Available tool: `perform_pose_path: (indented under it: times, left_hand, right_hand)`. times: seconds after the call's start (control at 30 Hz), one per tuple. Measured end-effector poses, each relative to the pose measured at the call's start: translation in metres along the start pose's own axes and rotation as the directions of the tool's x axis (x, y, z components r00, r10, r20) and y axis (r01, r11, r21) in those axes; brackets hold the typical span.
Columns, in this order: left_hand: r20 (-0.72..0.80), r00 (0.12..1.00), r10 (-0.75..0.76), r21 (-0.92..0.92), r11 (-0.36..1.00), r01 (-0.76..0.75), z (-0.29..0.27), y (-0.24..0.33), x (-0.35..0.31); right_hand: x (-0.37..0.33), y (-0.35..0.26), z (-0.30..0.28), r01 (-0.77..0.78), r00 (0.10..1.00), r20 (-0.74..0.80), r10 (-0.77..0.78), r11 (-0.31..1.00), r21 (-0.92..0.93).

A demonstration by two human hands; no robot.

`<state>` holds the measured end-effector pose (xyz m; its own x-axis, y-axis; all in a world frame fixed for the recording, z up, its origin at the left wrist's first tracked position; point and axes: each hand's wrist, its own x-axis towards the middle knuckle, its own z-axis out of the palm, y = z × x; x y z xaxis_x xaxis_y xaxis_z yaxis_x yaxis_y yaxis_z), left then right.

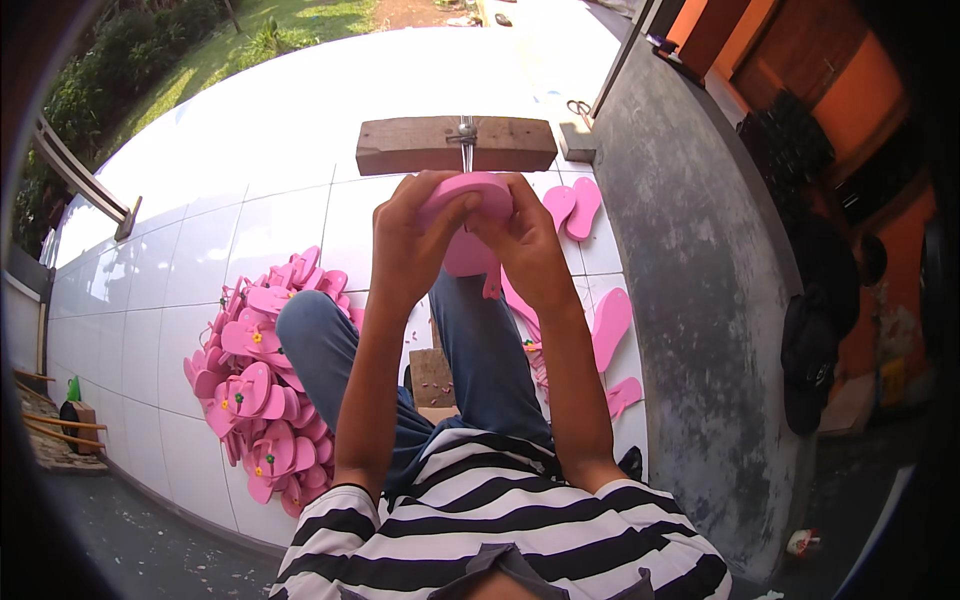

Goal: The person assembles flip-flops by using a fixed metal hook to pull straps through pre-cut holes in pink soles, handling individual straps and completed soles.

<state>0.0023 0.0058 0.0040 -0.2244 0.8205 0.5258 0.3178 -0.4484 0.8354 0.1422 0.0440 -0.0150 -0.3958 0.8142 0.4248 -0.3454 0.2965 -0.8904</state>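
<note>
A pink flip-flop sole [470,258] is bent between my two hands, in front of a wooden beam [400,148]. My left hand [410,230] grips its left side, with the thumb pressed on the near face. On its other side my right hand [527,240] holds it the same way, fingers wrapped behind. A thin metal rod [467,155] fixed to the beam points down toward the sole's upper edge. Whether rod and sole touch is hidden. Part of a pink strap [491,287] shows just below the sole.
Finished-looking pink flip-flops with small flowers lie in a heap [250,392] left of my knees. Loose pink soles [611,328] rest on the white tiles [150,345] at right, beside a low grey wall [690,300]. Scissors [579,108] lie near the beam's right end.
</note>
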Motion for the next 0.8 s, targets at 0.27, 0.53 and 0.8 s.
perform_pose_path:
  times: [0.27, 0.53, 0.8]
  left_hand:
    - [-0.124, 0.988, -0.095, -0.171, 0.982, 0.073, 0.010, 0.003, -0.018]
    - [-0.198, 0.970, -0.144, -0.225, 0.969, 0.099, 0.016, 0.009, -0.028]
    - [0.022, 0.995, -0.101, -0.193, 0.976, 0.103, 0.002, 0.011, -0.019]
  right_hand:
    - [-0.015, -0.021, 0.021, -0.104, 0.978, -0.195, 0.074, 0.984, -0.144]
    - [-0.021, -0.019, 0.026, -0.027, 0.962, -0.261, -0.082, 0.921, -0.389]
    - [-0.008, -0.017, -0.015, 0.038, 0.998, -0.027, -0.049, 0.945, -0.326]
